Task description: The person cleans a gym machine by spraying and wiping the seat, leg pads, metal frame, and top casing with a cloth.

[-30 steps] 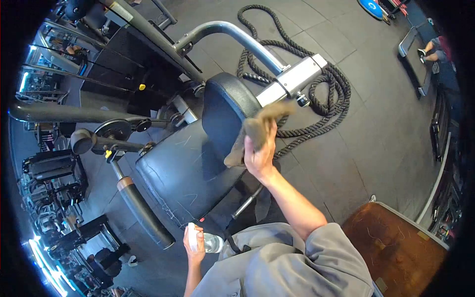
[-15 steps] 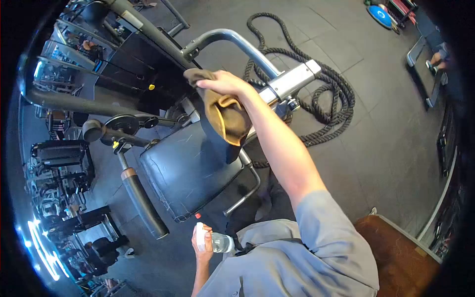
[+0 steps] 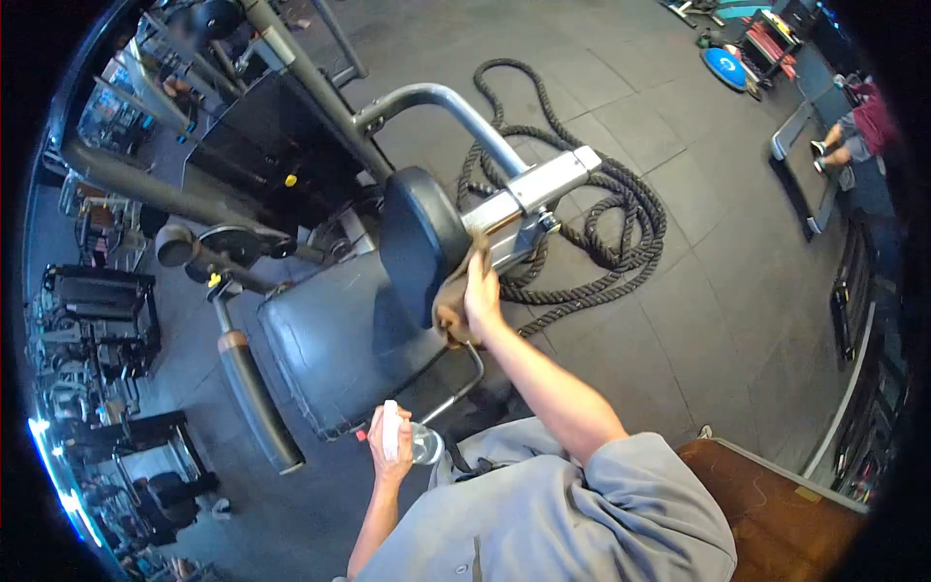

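Head view: good wiping calls for the brown cloth (image 3: 449,303) flat and evenly pressed — here it sits bunched at the black backrest's (image 3: 415,238) edge. The right hand (image 3: 480,291) has its fingers together, gripping it; the left hand (image 3: 390,456) curls around the spray bottle's (image 3: 424,446) white head, near the seat (image 3: 325,344).

A person wears a grey short-sleeved shirt (image 3: 524,519), its loose cloth gathered in soft folds across the front. The right sleeve (image 3: 664,490), wide and plain, ends near the elbow, with a bare forearm (image 3: 553,383) beyond. At the scene's near edge, a small button (image 3: 462,569) sits left of a narrow dark slit (image 3: 476,557); farther off, a black strap (image 3: 477,469) shows at the waist.
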### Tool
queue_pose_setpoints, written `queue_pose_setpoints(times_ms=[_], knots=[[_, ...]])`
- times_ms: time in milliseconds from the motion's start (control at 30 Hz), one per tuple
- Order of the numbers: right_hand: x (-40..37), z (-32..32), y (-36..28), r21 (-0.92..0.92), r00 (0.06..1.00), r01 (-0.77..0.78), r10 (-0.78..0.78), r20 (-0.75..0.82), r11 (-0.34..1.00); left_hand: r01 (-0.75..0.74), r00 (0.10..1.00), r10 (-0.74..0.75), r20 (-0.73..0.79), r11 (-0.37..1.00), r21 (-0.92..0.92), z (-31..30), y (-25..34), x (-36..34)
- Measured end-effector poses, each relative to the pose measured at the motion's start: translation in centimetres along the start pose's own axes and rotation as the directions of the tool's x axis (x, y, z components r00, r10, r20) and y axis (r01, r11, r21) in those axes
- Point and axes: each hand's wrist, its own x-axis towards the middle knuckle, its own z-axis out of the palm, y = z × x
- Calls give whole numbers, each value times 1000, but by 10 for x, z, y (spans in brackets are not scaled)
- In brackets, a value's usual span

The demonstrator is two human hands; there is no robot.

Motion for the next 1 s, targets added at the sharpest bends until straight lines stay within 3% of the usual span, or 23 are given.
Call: queue_pose_setpoints(times_ms=[67, 133, 167, 200, 233, 267, 300, 333, 367, 400, 433, 467, 533, 667, 700, 733, 800, 900, 933, 1000], knots=[[32, -2, -49, 144, 994, -37, 22, 106, 989, -34, 999, 34, -35, 999, 8, 9, 12, 3], [38, -4, -58, 183, 979, -169, 143, 144, 969, -55, 995, 58, -79, 998, 30, 24, 22, 3], [27, -2, -58, 120, 963, -270, 268, 32, 955, -38, 996, 41, -83, 998, 43, 34, 26, 4], [28, -7, -16, 41, 977, -206, 203, 69, 978, -33, 996, 37, -79, 998, 45, 45, 31, 11], [33, -11, 40, -73, 997, 75, -74, 15, 995, -27, 996, 31, -79, 999, 44, 58, 37, 18], [18, -47, 17, -45, 919, -171, 176, 354, 984, -15, 997, 19, -81, 999, 45, 73, 43, 25], [18, -74, 29, -8, 822, -354, 315, 475, 935, -53, 995, 58, -77, 997, 60, 90, 40, 35], [23, -99, 34, -29, 802, -473, 444, 399, 881, -92, 992, 97, -78, 993, 74, 107, 45, 48], [30, -126, 17, 136, 771, -585, 495, 402, 800, -128, 987, 135, -84, 988, 90, 126, 51, 66], [45, -150, -2, 221, 806, -568, 483, 342, 793, -152, 983, 162, -89, 982, 108, 146, 54, 83], [62, -174, -26, 278, 825, -555, 474, 308, 784, -445, 862, 506, -25, 779, 442, 167, 44, 103], [82, -200, -47, 227, 799, -596, 544, 254, 770, -305, 942, 333, -44, 902, 306, 184, 53, 118], [129, -247, -52, 226, 849, -528, 504, 160, 818, -80, 983, 117, -145, 968, 239, 216, 54, 149], [194, -310, -93, 239, 924, -383, 377, 71, 893, 156, 927, -28, -375, 935, 317, 261, 18, 196], [202, -319, -104, 233, 936, -351, 346, 64, 907, 187, 897, -37, -440, 934, 304, 267, 9, 205], [210, -327, -111, 231, 948, -317, 313, 57, 920, 136, 885, 56, -463, 918, 372, 269, -4, 209], [218, -334, -125, 228, 951, -296, 308, -18, 928, 131, 931, 90, -354, 822, 554, 266, -24, 213], [228, -349, -121, 223, 938, -317, 340, -70, 922, 122, 975, -65, -214, 956, 266, 276, -5, 227], [231, -354, -116, 215, 937, -313, 338, -89, 925, 69, 979, -19, -204, 968, 240, 287, 11, 241], [233, -357, -115, 200, 946, -273, 301, -123, 941, 2, 1000, 2, -24, 988, 152, 308, 38, 261]])
